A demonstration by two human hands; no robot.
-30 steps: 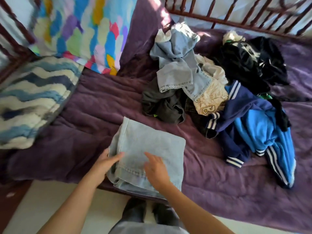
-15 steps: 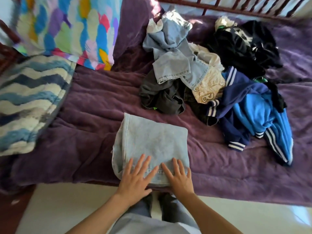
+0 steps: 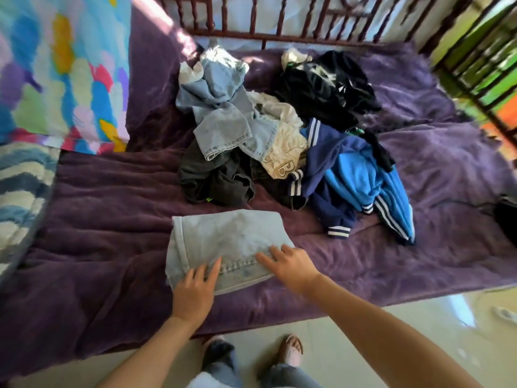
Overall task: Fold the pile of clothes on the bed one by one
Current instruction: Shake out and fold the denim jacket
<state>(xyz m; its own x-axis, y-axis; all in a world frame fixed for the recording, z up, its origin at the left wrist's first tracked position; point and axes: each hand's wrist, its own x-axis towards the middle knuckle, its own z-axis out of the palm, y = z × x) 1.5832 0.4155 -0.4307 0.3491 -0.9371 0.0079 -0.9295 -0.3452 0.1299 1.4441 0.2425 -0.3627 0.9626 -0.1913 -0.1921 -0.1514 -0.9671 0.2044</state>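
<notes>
1. Stands at the near side of the bed (image 3: 98,219), with a purple blanket over it and a wooden rail (image 3: 251,37) along the far side.
2. Presses on the folded jeans (image 3: 223,239) with both hands. Light denim, a rough rectangle, at the near edge of the bed, close in front of the pile.
3. Lays the left hand (image 3: 193,292) flat on the near left corner of the jeans, fingers straight and released, grasping nothing.
4. Lays the right hand (image 3: 291,267) on the near right corner, fingers spread and released, tips on the denim, palm partly over the blanket.
5. Notes the pile of clothes (image 3: 279,141) unfolded in the middle of the bed:
   - pale denim garment (image 3: 223,121) on top at the left
   - dark grey garment (image 3: 212,180) under it, nearest the jeans
   - cream top (image 3: 288,155) with a letter B in the centre
   - navy and blue jacket (image 3: 358,177) with white stripes at the right
   - black garment (image 3: 330,88) at the back
6. Off to the left: a multicoloured pillow (image 3: 56,65) leaning up, and a wave-patterned blue and white cushion (image 3: 19,186) below it.
7. Below the bed edge: pale glossy floor (image 3: 391,317), two feet (image 3: 291,351), denim trouser legs.
</notes>
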